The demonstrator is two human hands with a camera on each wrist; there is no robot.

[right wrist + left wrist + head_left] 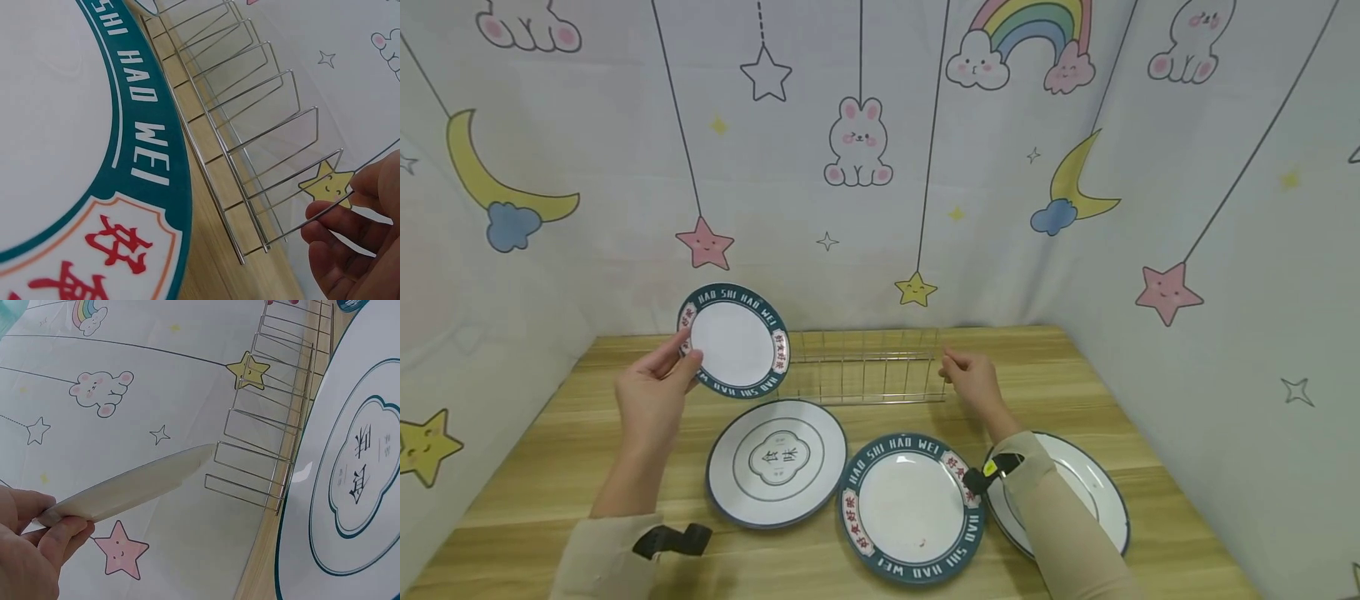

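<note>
The left hand (651, 379) pinches the green-rimmed plate (732, 344) by its left edge, near the left end of the wire rack (865, 358); the right hand (973, 383) pinches the rack's right end. Best to steady the rack, align the plate's edge with a gap and lower it gently

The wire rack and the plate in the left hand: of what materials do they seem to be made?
The wire rack looks like metal, probably steel, with a bare finish: its rods are thin and silvery. The plate in the left hand looks like glazed ceramic: smooth white centre, crisp printed rim. Melamine is also possible.
</note>
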